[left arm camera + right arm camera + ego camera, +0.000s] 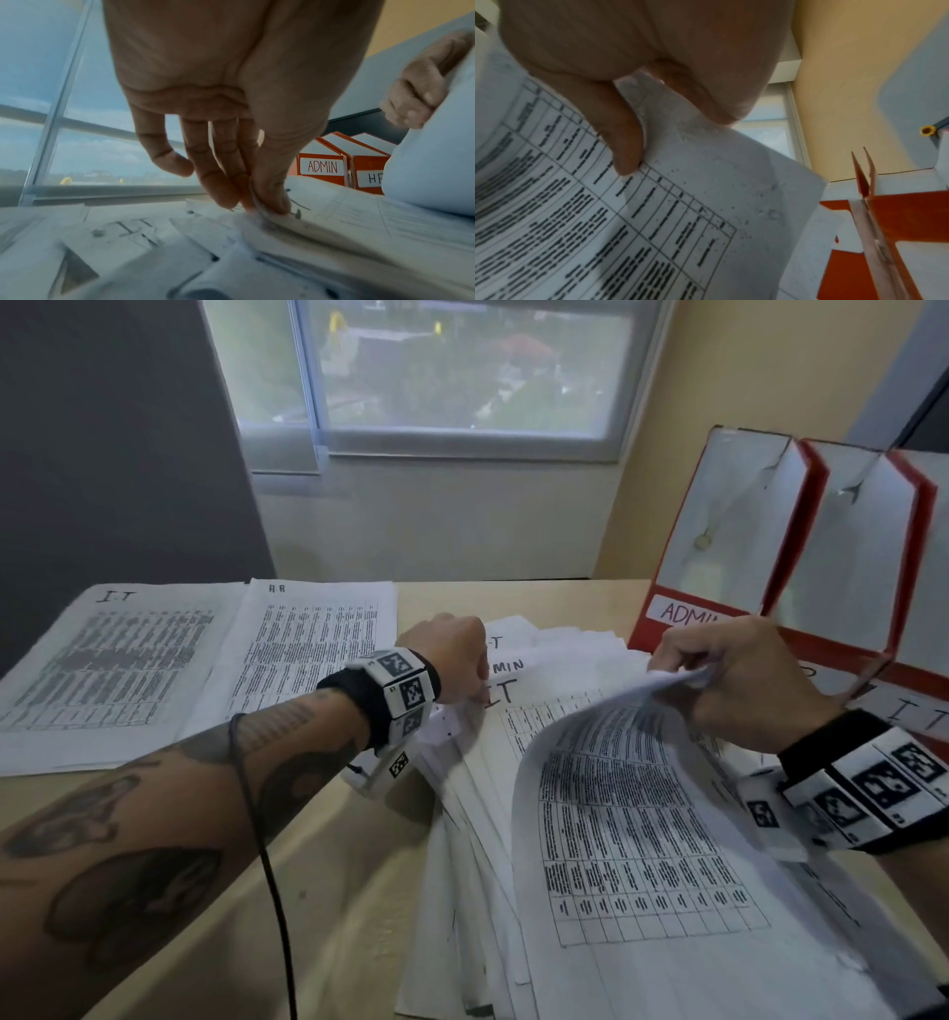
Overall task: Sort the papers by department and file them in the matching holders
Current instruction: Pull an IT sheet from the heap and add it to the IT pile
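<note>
Loose stack of papers [513,891] is lying fanned on the desk [359,891], long axis running away from the person; right hand [739,680] is pinching the lifted sheet [631,819]'s far corner beside the holders [801,546]; left hand [452,660] is pinching the stack's far-left corners.

Window [452,367] behind desk, pale frame, blurred outdoor view with yellow shapes. Dark grey wall panel [113,444] at left, cream wall [719,367] at right. Light wooden desk [349,865] below. Small yellow knob [927,131] on far blue-grey surface.
</note>
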Available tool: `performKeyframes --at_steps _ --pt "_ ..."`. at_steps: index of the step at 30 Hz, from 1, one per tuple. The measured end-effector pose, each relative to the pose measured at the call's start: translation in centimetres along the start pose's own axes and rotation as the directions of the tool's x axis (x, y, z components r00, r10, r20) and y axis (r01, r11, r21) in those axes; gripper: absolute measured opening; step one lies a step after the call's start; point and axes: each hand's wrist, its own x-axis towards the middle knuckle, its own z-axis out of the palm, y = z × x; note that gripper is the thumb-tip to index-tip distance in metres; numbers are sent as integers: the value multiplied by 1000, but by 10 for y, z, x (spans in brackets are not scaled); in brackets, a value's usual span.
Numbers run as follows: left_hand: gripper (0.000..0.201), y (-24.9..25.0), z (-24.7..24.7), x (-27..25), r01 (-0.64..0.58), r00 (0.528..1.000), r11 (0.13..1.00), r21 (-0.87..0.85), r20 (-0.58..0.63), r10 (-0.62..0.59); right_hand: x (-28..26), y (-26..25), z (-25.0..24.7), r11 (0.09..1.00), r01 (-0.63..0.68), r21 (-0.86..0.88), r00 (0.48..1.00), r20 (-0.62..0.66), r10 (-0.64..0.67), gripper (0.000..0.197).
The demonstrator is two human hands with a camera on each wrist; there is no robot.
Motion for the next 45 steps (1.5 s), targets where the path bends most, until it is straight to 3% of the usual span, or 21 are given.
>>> performKeyframes --at_steps 5,8,13,15,17,19,21,23,24,29,34,38,42,45 --pt "8 4 -10 -6 -29 994 996 85 -105 38 4 2 7 1000 29 -11 999 39 -29 30" --pt "3 17 -22 -14 -191 975 978 -85 -132 179 7 -6 11 998 44 -52 999 21 -43 33" --pt "6 52 -41 -30 -460 883 788 -409 -114 456 16 -19 18 991 110 -80 994 17 -109 33" --pt "20 53 -42 -33 -453 875 705 -546 -120 469 16 -20 18 992 87 -88 996 12 -86 37" --pt "37 43 -40 -31 -328 926 691 -644 -72 371 12 -20 15 993 42 -107 998 -35 -46 43" --pt "41 26 -34 -26 -227 965 811 -539 -9 264 8 -20 10 998 -14 -69 997 -79 9 51" --pt "38 6 -23 -20 -138 984 972 -192 88 157 4 -17 6 998 -18 -52 998 -69 14 56" --pt "49 -8 -10 -17 -47 985 995 87 172 31 2 -13 4 993 38 -110 999 -22 -41 43" --pt "50 -12 -5 -16 -16 984 993 116 176 -5 1 -11 3 990 67 -121 998 -2 -68 36" --pt "28 -10 -3 -10 39 989 999 -31 146 -34 1 -6 6 992 101 -75 995 -13 -102 31" --pt "17 -7 -2 -9 47 982 999 -20 182 -43 0 -5 7 992 101 -72 995 -15 -102 30" --pt "5 -3 -5 -12 -11 998 996 93 60 5 0 -2 6 993 92 -70 995 -24 -94 30" --pt "15 3 -11 -13 -26 998 986 167 -56 36 -1 -1 5 993 105 -54 994 -31 -106 31" --pt "6 8 -18 -14 -81 995 990 119 -57 88 -1 -3 5 994 97 -46 995 -27 -98 30"
